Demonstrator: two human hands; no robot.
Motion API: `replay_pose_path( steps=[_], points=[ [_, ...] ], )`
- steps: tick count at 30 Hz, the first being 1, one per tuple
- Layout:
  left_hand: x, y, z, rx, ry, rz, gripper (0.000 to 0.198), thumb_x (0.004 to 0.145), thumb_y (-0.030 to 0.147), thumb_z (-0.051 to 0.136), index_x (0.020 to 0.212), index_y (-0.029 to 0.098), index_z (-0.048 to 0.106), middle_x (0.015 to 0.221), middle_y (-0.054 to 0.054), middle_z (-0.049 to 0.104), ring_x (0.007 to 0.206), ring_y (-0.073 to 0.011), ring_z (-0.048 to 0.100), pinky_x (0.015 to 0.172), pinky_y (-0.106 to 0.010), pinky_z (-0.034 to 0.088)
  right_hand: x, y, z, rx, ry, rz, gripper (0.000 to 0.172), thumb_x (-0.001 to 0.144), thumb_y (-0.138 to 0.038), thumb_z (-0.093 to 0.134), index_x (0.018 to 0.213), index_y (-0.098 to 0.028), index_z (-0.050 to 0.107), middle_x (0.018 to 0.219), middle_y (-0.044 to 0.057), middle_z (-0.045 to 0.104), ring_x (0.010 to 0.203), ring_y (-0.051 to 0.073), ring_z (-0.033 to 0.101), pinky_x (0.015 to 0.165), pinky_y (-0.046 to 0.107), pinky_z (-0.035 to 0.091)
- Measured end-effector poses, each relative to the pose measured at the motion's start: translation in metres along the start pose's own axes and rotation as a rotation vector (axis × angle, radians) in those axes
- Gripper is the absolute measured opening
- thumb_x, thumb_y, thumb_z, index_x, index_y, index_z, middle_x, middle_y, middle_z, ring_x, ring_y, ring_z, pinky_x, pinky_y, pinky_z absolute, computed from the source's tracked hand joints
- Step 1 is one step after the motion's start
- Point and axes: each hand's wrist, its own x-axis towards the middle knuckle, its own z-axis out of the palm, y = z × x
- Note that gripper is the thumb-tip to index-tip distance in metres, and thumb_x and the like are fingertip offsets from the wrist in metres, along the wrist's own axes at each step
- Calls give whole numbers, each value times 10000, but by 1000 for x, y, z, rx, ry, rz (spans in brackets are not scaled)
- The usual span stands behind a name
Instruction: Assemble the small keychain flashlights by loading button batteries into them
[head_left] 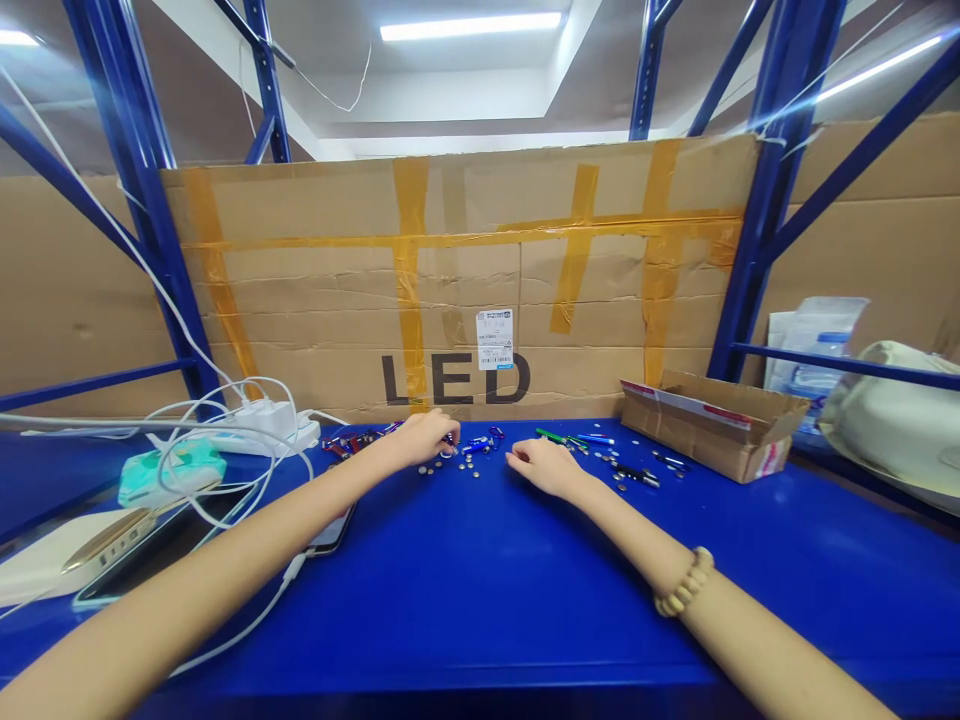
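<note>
Little blue parts and small round silver pieces lie scattered on the blue desk, just in front of the big cardboard wall marked LED. The left hand is curled over the pile below the letter E. Its fingertips touch a blue part, but I cannot tell if it grips it. The right hand rests half curled on the desk below the D, a bit farther from the wall. What it holds is hidden.
</note>
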Motion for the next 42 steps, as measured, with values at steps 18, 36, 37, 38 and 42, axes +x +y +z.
replay_pose_path(
  steps=[18, 36, 37, 38, 42],
  points=[
    [-71, 6, 9, -561, -54, -3, 157, 744, 232, 604, 884, 176, 650, 910, -29, 708, 852, -170, 626, 817, -330, 455, -4, -29, 22, 169, -14, -179, 268, 832, -355, 533, 1026, -227, 666, 972, 61, 614, 932, 195, 566, 794, 312, 430],
    [-81, -16, 22, -872, -142, -104, 220, 644, 238, 708, 804, 157, 581, 771, -9, 677, 710, -134, 623, 712, -294, 491, 1, -31, 33, 457, -64, 73, 177, 716, -288, 612, 798, -169, 712, 718, 29, 684, 636, 134, 583, 581, 230, 438],
    [-82, -16, 24, -861, -137, -101, 209, 655, 243, 698, 815, 157, 594, 778, -11, 680, 714, -134, 621, 716, -292, 487, 1, -32, 34, 458, -56, 66, 168, 716, -286, 612, 788, -173, 713, 728, 29, 682, 635, 133, 577, 588, 235, 437],
    [-82, -16, 25, -851, -132, -102, 204, 663, 246, 690, 826, 158, 606, 788, -14, 682, 723, -135, 619, 723, -291, 483, 0, -33, 34, 456, -38, 51, 157, 714, -285, 616, 775, -177, 713, 734, 28, 677, 630, 132, 569, 588, 240, 435],
    [-83, -11, 26, -841, -115, -162, 235, 649, 268, 693, 841, 154, 622, 776, -17, 674, 697, -135, 605, 696, -286, 482, -8, -42, 30, 458, 122, -133, 127, 722, -288, 631, 739, -190, 710, 708, 24, 636, 589, 120, 545, 548, 242, 427]
  ],
)
